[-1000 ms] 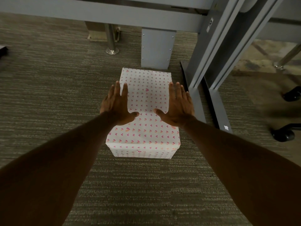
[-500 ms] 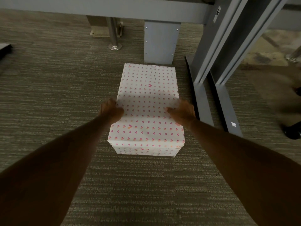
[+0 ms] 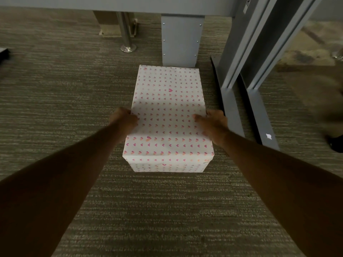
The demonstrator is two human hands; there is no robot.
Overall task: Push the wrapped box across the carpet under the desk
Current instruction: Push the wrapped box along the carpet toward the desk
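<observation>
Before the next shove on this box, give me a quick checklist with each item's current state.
1. Left hand on the box side: ok.
2. Right hand on the opposite side: ok.
3. Box flat on the carpet: ok.
4. Path ahead free: not ok, the far end is at the grey panel.
5. Gap to the desk leg on the right: ok, narrow.
6. Wrapping intact underneath: cannot tell.

— Left of the grey panel? Shiny round metal pole [image 3: 124, 28] standing on a disc foot, tan cardboard box [image 3: 104, 23] just behind.

— Far right? Dark caster wheel [image 3: 336, 144], blurred; black object [image 3: 3, 52] at left edge.
</observation>
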